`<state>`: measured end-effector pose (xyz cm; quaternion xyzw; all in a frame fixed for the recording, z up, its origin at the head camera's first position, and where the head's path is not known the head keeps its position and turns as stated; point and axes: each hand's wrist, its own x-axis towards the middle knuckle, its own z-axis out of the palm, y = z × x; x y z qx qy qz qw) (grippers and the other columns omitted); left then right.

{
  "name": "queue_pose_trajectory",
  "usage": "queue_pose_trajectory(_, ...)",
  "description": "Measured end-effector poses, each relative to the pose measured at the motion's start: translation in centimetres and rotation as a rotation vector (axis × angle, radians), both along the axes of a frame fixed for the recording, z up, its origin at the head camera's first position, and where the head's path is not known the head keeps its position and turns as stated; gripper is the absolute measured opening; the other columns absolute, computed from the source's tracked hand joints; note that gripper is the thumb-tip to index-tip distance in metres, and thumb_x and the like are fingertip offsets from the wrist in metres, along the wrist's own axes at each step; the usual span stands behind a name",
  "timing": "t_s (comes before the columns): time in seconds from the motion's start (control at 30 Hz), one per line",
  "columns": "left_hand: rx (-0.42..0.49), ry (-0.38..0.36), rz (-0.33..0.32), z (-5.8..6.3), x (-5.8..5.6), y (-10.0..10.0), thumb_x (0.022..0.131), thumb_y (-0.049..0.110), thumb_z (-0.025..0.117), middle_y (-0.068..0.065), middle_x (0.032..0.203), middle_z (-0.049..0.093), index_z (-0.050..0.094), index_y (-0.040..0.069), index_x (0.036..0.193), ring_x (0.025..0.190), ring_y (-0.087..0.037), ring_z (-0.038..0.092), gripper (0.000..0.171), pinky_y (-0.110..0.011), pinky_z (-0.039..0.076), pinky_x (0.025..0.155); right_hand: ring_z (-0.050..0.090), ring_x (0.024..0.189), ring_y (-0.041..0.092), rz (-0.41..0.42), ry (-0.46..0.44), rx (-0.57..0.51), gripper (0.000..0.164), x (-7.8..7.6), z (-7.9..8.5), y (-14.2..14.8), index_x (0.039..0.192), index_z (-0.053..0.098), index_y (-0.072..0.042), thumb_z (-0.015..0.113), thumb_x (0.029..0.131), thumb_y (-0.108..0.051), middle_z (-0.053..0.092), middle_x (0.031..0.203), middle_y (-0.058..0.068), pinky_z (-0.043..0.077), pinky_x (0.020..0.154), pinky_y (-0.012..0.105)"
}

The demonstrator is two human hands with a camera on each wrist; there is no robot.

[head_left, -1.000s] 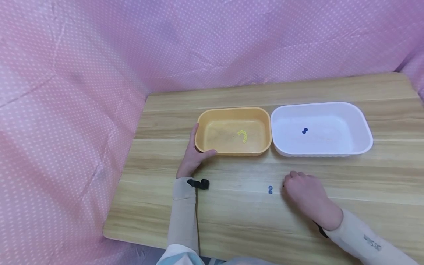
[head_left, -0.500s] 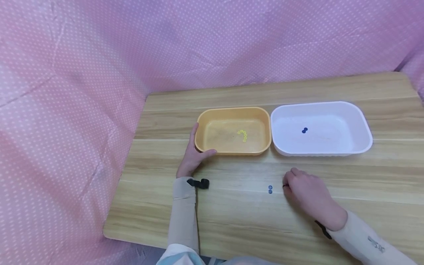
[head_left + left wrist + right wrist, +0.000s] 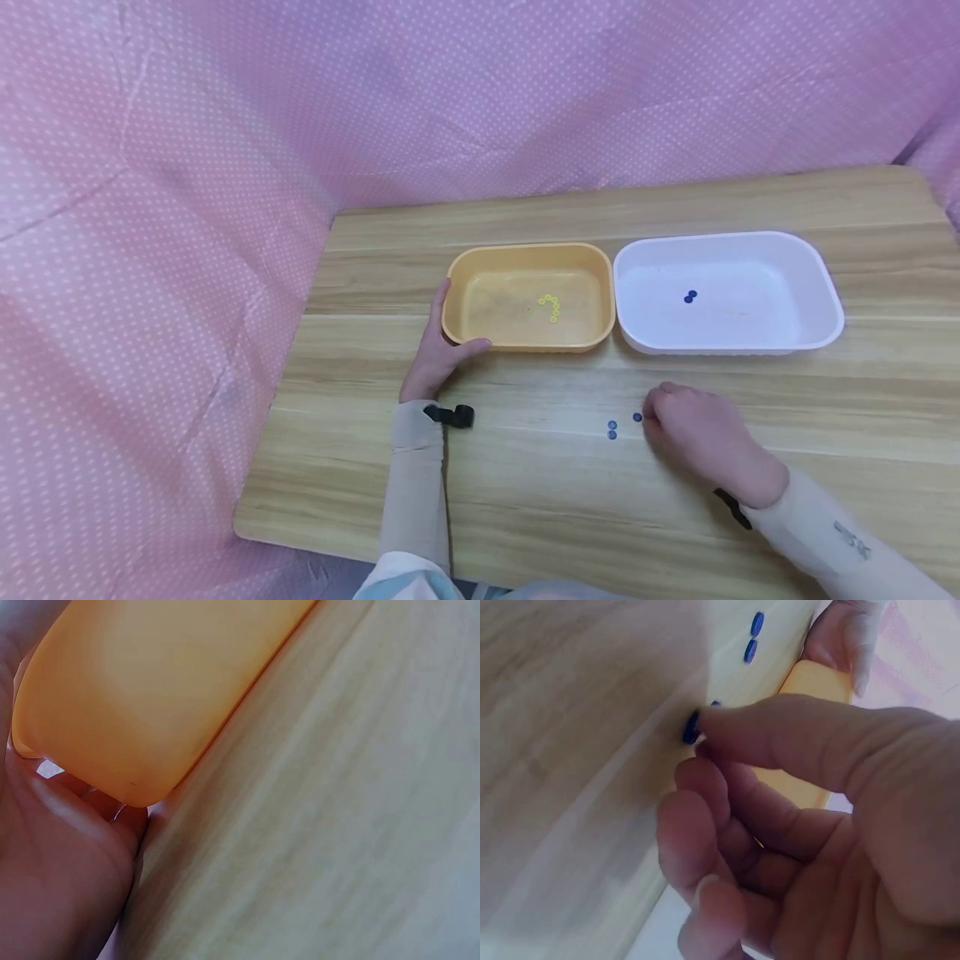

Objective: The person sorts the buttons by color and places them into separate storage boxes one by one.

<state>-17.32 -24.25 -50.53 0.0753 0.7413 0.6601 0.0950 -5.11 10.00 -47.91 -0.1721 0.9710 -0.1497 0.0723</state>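
We're looking down on a wooden worktop (image 3: pixel 525 500) with pink dotted cloth (image 3: pixel 225 167) hung behind and along its left side. Our left hand (image 3: pixel 435 354) cups the near left corner of the orange tub (image 3: pixel 457 312): thumb along the front wall, fingers up the left side, grip curled round that corner. The left wrist view shows the tub's rounded corner pressed into the palm. Inside the tub lies a small curl of yellow discs (image 3: pixel 551 307), right of centre on its floor.

Just right of it, walls nearly touching, sits the white tub (image 3: pixel 817 283), holding two blue discs (image 3: pixel 690 296) left of centre.

Our right hand (image 3: pixel 701 437) is down on the worktop in front of the white tub, fingers curled under. The right wrist view shows the thumb tip against a single blue disc (image 3: pixel 691 729), the curled fingers close beneath it; from overhead that disc (image 3: pixel 637 417) sits right at the knuckles. We can't tell whether it is pinched or only touched. Just left of it, apart from the hand, lies a pair of blue discs (image 3: pixel 612 429), one stacked nearer than the other.

Bare wood runs between both hands and along the near edge, and a broad strip lies open behind the tubs.
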Motion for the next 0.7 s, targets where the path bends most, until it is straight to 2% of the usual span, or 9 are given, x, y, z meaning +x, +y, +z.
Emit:
queue_pose_trajectory(0.1,-0.001,-0.001,0.0,0.0,0.04,0.0,0.066,0.015,0.087,0.0,0.154,0.018,0.01,0.027,0.152,0.133,-0.029,0.03,0.116,-0.042,0.026,0.108,0.048,0.055,0.012,-0.01,-0.006,-0.005,0.003,-0.03,-0.11,0.26,0.073,0.065,-0.01,0.068,0.074,-0.008,0.05,0.065,-0.003,0.041,0.045,0.031)
queue_pose_trajectory(0.33,-0.003,0.004,0.003,0.08,0.09,-0.01,0.066,0.015,0.087,0.0,0.155,0.018,0.01,0.026,0.152,0.133,-0.029,0.031,0.116,-0.043,0.026,0.108,0.041,0.051,0.013,0.008,0.009,0.023,0.015,0.37,-0.16,-0.03,0.065,0.056,-0.012,0.063,0.078,-0.008,0.044,0.061,-0.002,0.035,0.04,0.031)
queue_pose_trajectory(0.7,-0.004,0.004,0.0,0.1,0.1,0.0,0.067,0.015,0.087,0.001,0.155,0.018,0.01,0.026,0.152,0.133,-0.029,0.03,0.115,-0.043,0.025,0.108,0.04,0.053,0.014,0.031,-0.002,0.014,0.013,0.53,-0.63,0.09,0.069,0.054,-0.007,0.06,0.08,-0.009,0.041,0.063,0.0,0.037,0.041,0.029)
